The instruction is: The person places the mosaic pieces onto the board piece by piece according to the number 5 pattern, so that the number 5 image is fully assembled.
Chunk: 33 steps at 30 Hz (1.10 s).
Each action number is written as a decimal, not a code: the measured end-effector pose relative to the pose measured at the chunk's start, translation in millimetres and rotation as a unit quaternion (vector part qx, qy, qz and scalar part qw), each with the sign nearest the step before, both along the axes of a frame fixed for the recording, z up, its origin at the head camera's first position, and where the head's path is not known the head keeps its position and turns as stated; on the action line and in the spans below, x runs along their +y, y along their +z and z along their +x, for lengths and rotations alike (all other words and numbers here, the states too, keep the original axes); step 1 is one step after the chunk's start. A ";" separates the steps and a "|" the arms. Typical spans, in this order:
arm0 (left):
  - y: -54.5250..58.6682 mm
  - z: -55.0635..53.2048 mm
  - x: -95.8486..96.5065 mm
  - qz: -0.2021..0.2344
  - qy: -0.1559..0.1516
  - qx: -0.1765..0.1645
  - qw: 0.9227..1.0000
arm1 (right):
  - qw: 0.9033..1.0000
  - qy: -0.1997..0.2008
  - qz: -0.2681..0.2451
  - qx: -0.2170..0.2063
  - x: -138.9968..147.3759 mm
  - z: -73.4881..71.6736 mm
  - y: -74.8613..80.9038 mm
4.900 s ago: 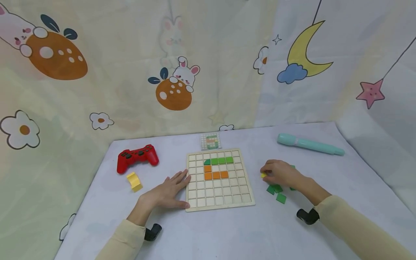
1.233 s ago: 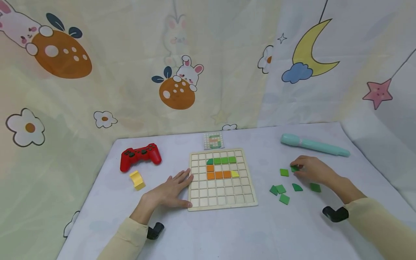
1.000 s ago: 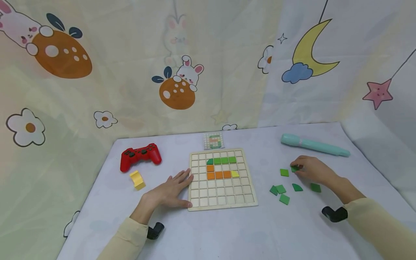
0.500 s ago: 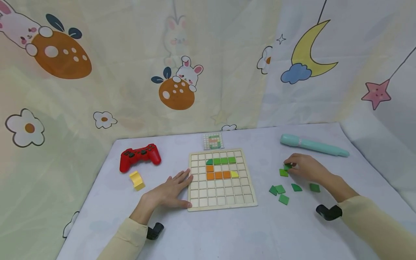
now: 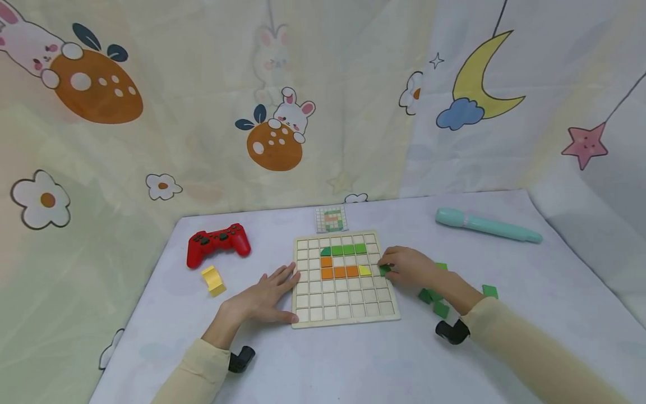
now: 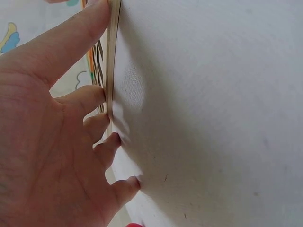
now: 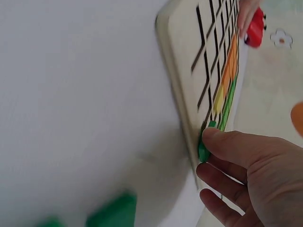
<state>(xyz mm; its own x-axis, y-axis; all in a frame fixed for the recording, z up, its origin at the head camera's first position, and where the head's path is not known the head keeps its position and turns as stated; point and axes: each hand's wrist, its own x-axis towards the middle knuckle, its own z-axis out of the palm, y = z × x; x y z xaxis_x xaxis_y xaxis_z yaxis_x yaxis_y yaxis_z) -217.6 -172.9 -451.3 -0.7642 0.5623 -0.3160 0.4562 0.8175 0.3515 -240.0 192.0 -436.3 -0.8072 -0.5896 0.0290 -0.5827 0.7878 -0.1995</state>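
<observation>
A pale wooden grid board point(image 5: 347, 311) lies mid-table, with a row of green tiles point(image 5: 348, 249), several orange tiles point(image 5: 340, 272) and one yellow tile point(image 5: 364, 270) in its cells. My left hand point(image 5: 262, 297) rests at the board's left edge with fingers spread; in the left wrist view the thumb and fingertips touch that edge. At the right edge, my right hand point(image 5: 411, 266) pinches a dark green tile point(image 7: 204, 150) between thumb and fingers. The right wrist view shows this tile close over the board's rim, beside the yellow one. Its full outline is hidden by the fingers.
Loose green tiles point(image 5: 441, 310) lie right of the board, some partly behind the right forearm. A small pattern card point(image 5: 331, 219) sits behind the board. A red game controller point(image 5: 218, 245) and a yellow block point(image 5: 213, 280) stand left; a teal pen-shaped object point(image 5: 487, 225) lies back right.
The yellow tile went onto the board after the first frame. Since then my right hand has picked up a dark green tile and carried it left to the board's right edge. The left hand stays put.
</observation>
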 end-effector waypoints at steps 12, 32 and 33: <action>0.9 0.2 -0.9 0.002 0.003 0.004 1.000 | 1.000 -0.002 0.007 0.008 -22.2 9.8 -1.7; -0.2 0.1 -0.9 0.003 -0.005 0.001 1.000 | 0.999 0.037 -0.023 0.023 -39.2 19.3 -10.3; 0.0 0.2 -1.1 0.003 -0.005 0.002 1.000 | 0.999 0.036 -0.022 0.022 -39.4 19.3 -10.3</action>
